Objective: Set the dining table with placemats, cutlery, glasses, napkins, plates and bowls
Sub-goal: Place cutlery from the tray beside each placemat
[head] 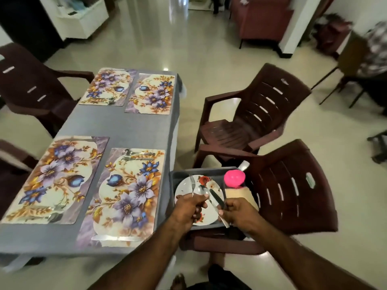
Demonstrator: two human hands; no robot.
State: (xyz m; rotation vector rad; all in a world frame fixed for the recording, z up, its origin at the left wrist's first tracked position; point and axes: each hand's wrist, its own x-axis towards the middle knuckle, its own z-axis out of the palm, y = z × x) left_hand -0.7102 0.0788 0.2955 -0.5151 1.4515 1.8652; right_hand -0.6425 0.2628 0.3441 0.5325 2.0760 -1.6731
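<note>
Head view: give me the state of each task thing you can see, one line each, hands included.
Left hand: grips a fork and a spoon.
Right hand: grips a knife.
Plate: lies in the grey tray on a chair.
Pink bowl: in the tray, upside down.
Four placemats: flat on the table.
Near right placemat: cutlery along its far edge, no plate.

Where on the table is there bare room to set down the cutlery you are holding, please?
The grey cloth between the far placemats and near placemats is bare. The near right placemat's far edge already holds a spoon and fork. The tray on the chair is crowded.
</note>
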